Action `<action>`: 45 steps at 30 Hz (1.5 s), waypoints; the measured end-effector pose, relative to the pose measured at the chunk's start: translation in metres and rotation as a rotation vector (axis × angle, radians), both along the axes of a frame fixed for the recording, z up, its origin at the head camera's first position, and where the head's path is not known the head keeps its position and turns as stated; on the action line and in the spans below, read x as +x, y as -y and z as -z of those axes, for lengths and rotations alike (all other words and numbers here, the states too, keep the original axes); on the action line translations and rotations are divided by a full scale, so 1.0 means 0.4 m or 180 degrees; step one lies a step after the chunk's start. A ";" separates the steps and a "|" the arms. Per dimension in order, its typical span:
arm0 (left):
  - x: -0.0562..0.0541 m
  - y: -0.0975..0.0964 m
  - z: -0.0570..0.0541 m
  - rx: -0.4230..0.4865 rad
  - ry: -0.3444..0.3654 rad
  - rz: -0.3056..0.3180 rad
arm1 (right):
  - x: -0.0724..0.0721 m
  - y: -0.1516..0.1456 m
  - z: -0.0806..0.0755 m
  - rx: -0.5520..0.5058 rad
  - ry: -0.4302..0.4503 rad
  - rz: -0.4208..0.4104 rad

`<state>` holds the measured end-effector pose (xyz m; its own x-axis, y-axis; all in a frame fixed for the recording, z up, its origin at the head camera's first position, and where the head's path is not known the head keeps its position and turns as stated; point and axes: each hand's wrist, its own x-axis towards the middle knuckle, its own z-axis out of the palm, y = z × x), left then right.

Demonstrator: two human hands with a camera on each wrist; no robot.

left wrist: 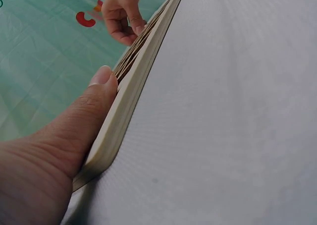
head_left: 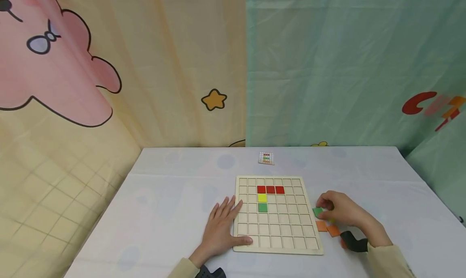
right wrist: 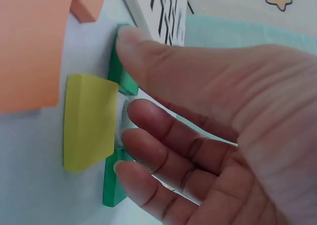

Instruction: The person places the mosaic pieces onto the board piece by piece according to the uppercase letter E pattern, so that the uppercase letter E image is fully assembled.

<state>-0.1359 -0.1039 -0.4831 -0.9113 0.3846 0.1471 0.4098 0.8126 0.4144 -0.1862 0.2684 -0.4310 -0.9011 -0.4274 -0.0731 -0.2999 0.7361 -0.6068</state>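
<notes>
**Right hand (head_left: 344, 209) pinches a green tile (head_left: 318, 212) beside the board (head_left: 285, 229)**

Head view: the board lies flat on the table (head_left: 153, 213). Three red tiles (head_left: 270, 189) sit side by side in one row of its grid, with a yellow tile (head_left: 261, 198) under the leftmost and a second green tile (head_left: 262, 207) under that. The left hand (head_left: 220, 231) lies over the board's left edge, fingers spread, thumb well apart near the bottom corner. The pinched tile is between the right thumb and forefinger, just right of the board. Two orange tiles (head_left: 321, 226) lie close by. A small card (head_left: 266, 158) rests beyond the board's far edge.

Left wrist view: the left thumb (left wrist: 91, 108) rests on the board's rim; its other fingers are hidden.

Right wrist view: the right thumb presses the pinched tile, forefinger mostly hidden, other fingers bent. A loose yellow tile (right wrist: 91, 123) lies near, and another green tile (right wrist: 113, 185) sits by the fingertips; whether they touch, I cannot tell.
</notes>
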 end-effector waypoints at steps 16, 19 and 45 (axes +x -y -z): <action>0.000 0.002 0.005 -0.0022 -0.0047 -0.0005 | 0.007 0.041 -0.008 -0.0087 -0.0416 0.0074; 0.001 0.003 0.003 -0.0040 -0.0081 -0.0004 | 0.013 0.075 -0.004 -0.0334 -0.0704 0.0116; 0.000 -0.001 0.000 -0.0092 -0.0061 -0.0013 | 0.000 0.281 0.043 -0.0176 -0.0539 -0.0043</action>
